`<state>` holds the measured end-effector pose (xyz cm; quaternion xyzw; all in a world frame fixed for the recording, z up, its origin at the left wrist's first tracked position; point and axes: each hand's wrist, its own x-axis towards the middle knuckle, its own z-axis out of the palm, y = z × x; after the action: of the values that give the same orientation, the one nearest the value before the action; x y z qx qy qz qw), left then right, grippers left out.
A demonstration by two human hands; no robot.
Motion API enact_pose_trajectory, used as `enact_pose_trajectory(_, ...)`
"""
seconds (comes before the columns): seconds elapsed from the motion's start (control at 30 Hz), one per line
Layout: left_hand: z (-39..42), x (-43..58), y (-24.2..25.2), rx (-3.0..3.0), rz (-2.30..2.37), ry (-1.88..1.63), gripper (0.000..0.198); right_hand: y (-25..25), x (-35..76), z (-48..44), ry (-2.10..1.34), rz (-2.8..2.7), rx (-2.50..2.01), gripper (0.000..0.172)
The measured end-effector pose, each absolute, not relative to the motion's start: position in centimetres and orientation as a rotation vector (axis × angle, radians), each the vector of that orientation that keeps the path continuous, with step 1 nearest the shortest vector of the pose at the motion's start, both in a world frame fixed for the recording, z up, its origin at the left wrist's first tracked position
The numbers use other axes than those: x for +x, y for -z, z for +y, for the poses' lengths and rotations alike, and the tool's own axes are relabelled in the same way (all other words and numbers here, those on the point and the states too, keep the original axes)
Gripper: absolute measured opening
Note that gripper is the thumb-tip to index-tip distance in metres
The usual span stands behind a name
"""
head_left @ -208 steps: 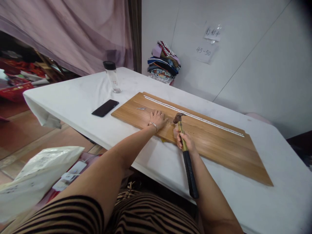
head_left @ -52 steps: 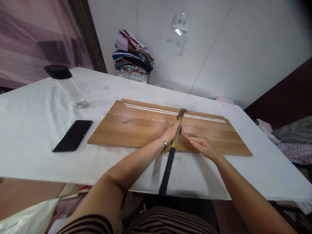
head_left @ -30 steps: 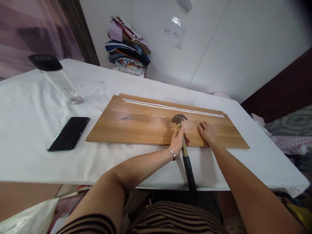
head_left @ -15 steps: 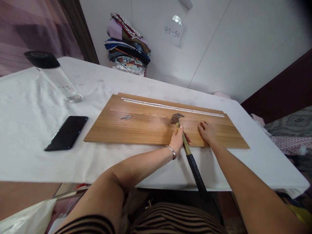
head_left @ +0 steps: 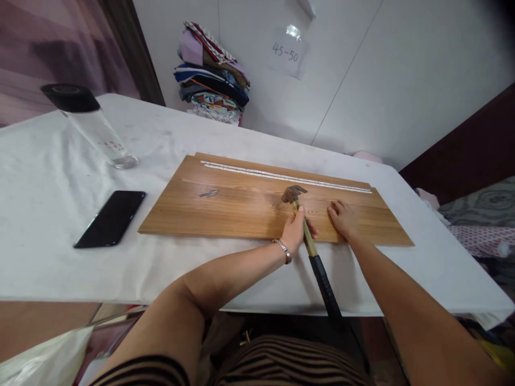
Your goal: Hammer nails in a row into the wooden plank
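Observation:
My left hand, with a bracelet at its wrist, is closed around the wooden handle of a claw hammer just below the rusty head. The hammer's black grip slants down past the table's front edge. Its head is over the middle of a brown wooden board; whether the two touch I cannot tell. Farther right, my right hand lies on the board with its fingers extended and slightly bent. A row of small dark marks runs along the board between my hands. Several nails lie together on the board's left part.
Two white measuring strips run along the board's far side. To the left, a black phone and a clear bottle with a black lid are on the white tablecloth. Folded cloths are stacked behind, by the wall.
My left hand and the hammer have shifted very slightly to the right. My right hand, the board and the nails stay where they were.

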<state>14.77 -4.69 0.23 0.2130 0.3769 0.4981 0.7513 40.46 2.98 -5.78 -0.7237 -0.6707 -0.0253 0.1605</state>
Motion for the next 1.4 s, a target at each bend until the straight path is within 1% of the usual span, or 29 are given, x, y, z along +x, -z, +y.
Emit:
enact_pose_trajectory(0.37, -4.57, 14.84, -0.33, 0.399, 0.841, -1.064, 0.055, 5.88, 40.54, 2.96, 0.048, -1.898, -2.059, 0.050)
enact_pose_trajectory(0.67, -5.13, 14.89, -0.75, 0.425, 0.849, -1.085, 0.053, 5.91, 40.65, 3.03, 0.068, -1.902, -2.039, 0.047)
enact_pose_trajectory(1.0, -5.12, 14.90, -0.47, 0.449, 0.852, -1.075, 0.053, 6.08, 40.73, 3.07, 0.057, -1.910, -2.056, 0.049)
enact_pose_trajectory(1.17, -5.16, 14.96, -0.39, 0.427, 0.861, -1.095, 0.048, 6.13, 40.78, 3.10, 0.066, -1.906, -2.055, 0.049)
enact_pose_trajectory(1.4, -5.26, 15.00, -0.28, 0.435, 0.861, -1.088, 0.050, 5.72, 40.50, 2.94, 0.047, -1.908, -2.054, 0.051)
